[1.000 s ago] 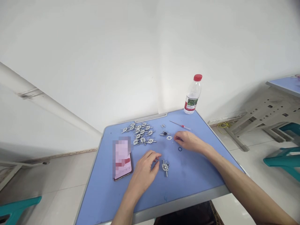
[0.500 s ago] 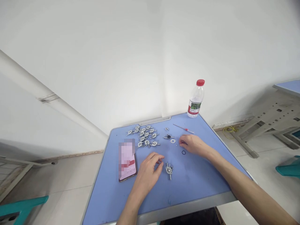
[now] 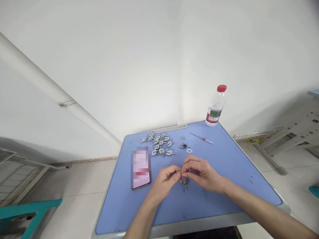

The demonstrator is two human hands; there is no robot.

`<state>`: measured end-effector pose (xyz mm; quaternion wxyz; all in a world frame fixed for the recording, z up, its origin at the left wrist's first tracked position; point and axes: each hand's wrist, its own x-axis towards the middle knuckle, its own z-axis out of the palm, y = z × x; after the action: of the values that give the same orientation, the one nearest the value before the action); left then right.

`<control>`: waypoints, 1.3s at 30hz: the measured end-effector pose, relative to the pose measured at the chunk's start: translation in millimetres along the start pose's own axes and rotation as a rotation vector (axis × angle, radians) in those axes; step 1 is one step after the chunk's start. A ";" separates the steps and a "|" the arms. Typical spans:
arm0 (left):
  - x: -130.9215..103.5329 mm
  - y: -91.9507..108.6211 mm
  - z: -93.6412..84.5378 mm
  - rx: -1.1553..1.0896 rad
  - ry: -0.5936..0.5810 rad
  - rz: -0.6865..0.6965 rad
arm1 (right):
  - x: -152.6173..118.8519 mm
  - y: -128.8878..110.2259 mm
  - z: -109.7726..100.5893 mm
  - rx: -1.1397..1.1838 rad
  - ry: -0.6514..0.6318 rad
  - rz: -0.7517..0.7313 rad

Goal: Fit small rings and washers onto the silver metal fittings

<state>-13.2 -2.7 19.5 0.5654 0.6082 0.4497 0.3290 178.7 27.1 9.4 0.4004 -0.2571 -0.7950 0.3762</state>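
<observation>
Within tabletop point(image 3: 214, 207) edges, left hand point(image 3: 166, 179) and right hand point(image 3: 203, 172) by metal fitting point(image 3: 185, 183), grip unclear.

With little of the room in view, it is probably a classroom: a blue-topped school desk point(image 3: 209, 205) with a pencil groove point(image 3: 170, 128) at its far edge, a teal plastic stool point(image 3: 37, 207), a pale tiled floor point(image 3: 84, 182) and another desk's perforated frame point(image 3: 301, 131) at right.

Silvery fitting point(image 3: 186, 188), blue tabletop point(image 3: 204, 205)
</observation>
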 end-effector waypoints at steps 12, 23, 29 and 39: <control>2.2 -2.6 0.4 -0.133 0.066 -0.009 | -1.9 2.0 0.3 -0.052 0.002 0.005; 3.1 -9.0 0.9 -0.056 0.106 0.037 | -4.0 3.2 2.7 -0.048 0.025 0.087; 4.8 -11.1 1.4 -0.033 0.129 0.071 | -5.6 2.9 5.6 -0.051 0.055 0.087; 0.5 -6.9 0.7 0.098 0.142 0.135 | -5.2 1.6 2.9 -0.076 0.053 0.096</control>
<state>-13.5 -2.7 12.6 0.4784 0.6390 0.4622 0.3862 179.3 23.3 4.6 0.3925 -0.3198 -0.7846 0.3578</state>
